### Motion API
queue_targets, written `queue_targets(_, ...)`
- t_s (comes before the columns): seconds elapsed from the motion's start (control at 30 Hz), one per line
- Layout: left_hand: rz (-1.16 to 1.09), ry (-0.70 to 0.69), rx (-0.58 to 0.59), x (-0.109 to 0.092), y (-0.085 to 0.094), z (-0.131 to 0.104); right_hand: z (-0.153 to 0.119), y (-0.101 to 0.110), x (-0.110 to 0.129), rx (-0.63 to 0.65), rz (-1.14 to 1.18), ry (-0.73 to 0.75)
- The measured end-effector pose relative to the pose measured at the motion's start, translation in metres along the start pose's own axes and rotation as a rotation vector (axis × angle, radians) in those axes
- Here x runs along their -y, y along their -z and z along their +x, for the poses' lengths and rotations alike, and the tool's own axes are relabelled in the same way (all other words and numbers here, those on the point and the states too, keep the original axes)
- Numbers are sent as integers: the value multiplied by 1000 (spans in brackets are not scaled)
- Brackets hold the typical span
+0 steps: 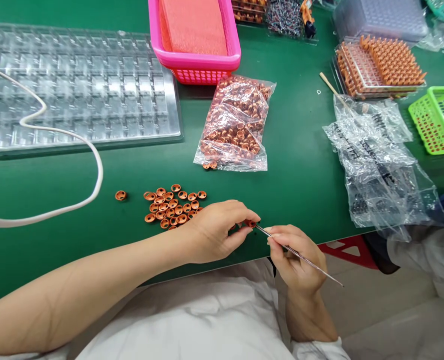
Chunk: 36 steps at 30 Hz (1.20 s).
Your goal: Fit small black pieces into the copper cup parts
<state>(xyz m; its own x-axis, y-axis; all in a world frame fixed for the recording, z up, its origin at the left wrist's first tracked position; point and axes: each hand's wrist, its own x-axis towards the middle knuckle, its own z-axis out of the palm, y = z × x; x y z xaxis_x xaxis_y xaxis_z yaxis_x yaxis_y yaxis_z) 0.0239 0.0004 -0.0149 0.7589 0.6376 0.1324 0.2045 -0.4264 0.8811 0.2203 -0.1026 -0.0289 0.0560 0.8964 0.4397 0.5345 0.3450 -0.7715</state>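
Orange cup [251, 224], left hand [216, 232], near table edge [342, 237]

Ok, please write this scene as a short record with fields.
Left hand: pinches small copper-coloured cup-shaped part
Right hand: holds thin metal rod, its end at that part
Loose: similar cups in a cluster, one apart
Beyond: clear plastic bag full of cups; pink plastic basket with red sheets
Left side: large clear plastic tray, white cord across it
Right side: crumpled clear bags; green plastic basket
Surface: green tabletop
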Motion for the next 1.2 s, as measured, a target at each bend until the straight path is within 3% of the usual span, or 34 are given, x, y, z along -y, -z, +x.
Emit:
queue_targets(0.63, -3, 112, 1, -1, -1, -1, 1, 0, -1, 69, -132, 182)
queue_targets(1.2, 35, 89, -41, 0, -2, -4, 1, -1, 4, 78, -153, 141)
